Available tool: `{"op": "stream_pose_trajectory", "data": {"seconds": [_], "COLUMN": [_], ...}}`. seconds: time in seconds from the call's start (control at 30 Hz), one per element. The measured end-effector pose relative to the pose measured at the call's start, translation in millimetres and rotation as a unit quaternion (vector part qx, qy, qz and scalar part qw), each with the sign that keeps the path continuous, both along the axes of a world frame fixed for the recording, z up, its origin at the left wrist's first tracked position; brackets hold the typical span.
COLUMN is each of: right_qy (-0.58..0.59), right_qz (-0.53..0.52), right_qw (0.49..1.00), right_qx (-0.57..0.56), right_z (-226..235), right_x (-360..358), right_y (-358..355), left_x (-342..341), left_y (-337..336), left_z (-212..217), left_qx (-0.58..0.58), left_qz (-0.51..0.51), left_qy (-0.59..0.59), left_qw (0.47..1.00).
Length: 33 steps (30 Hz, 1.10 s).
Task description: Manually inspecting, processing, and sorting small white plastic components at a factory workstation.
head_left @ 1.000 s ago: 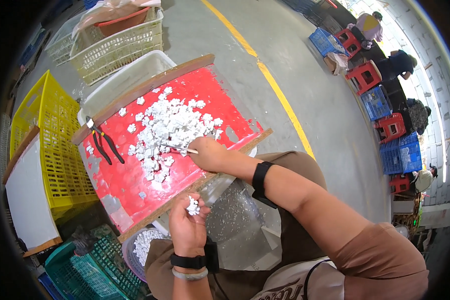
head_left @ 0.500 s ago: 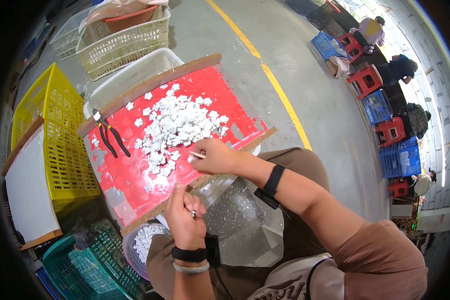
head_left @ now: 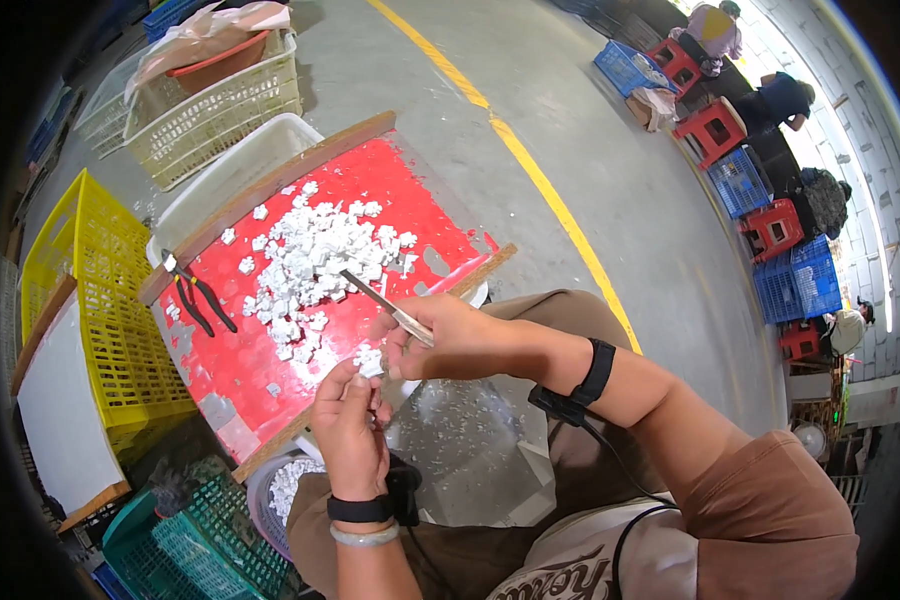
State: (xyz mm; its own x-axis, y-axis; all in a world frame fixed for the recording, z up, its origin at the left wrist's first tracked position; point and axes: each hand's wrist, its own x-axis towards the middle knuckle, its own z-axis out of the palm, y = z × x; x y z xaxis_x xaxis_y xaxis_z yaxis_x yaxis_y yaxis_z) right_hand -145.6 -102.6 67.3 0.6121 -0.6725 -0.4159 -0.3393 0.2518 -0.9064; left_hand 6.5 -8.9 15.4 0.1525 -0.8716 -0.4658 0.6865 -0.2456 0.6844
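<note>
Closest to me, the seated person's left hand, a black wristband and pale bangle behind it, pinches a small white lobed piece between thumb and fingers, over the near edge of a red-topped work board. The right hand is curled around a slim metal-bladed tool with a pale handle, blade slanting toward the heap; its fingertips are at the piece's other side, though whether they touch I can't tell. Below the board's near corner, a round lilac basket holds more white bits, with a teal basket beside it. On the board lie the heap of white pieces and, to its left, black-handled pliers. A yellow crate stands left; past the board are a white tub and a cream crate. Across the yellow floor line, co-workers sit near red stools and blue crates.
</note>
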Motion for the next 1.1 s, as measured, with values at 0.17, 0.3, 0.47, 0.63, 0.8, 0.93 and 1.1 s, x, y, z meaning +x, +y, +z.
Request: {"op": "stream_pose_trajectory", "data": {"seconds": [0.17,0.3,0.47,0.63,0.8,0.93,1.1], "right_qy": [0.009,0.0,0.003,-0.008,-0.023,0.076,-0.099], "right_qz": [-0.03,-0.068,-0.079,-0.092,-0.13,-0.002,-0.037], "right_qw": [0.997,0.994,0.984,0.979,0.988,0.996,0.994], "right_qx": [-0.064,-0.09,-0.159,-0.184,-0.077,-0.052,-0.022], "right_z": [-12,-22,-28,-37,-38,-24,-30], "right_x": [-9,-10,-10,-9,-12,-30,-30], "right_y": [2,1,3,3,-5,-15,-7], "left_x": [-9,-13,-19,-22,-20,-14,-16], "left_y": [-6,-8,-13,-14,-14,-12,-12], "left_z": [3,-1,-3,-6,-2,-3,8], "left_qx": [-0.008,-0.035,-0.023,-0.012,-0.006,-0.03,0.043], "left_qz": [-0.02,-0.014,-0.016,-0.024,0.005,0.008,-0.038], "left_qy": [-0.023,-0.028,-0.071,-0.127,0.011,0.05,0.094], "left_qw": [1.0,0.999,0.997,0.992,1.0,0.998,0.994]}}
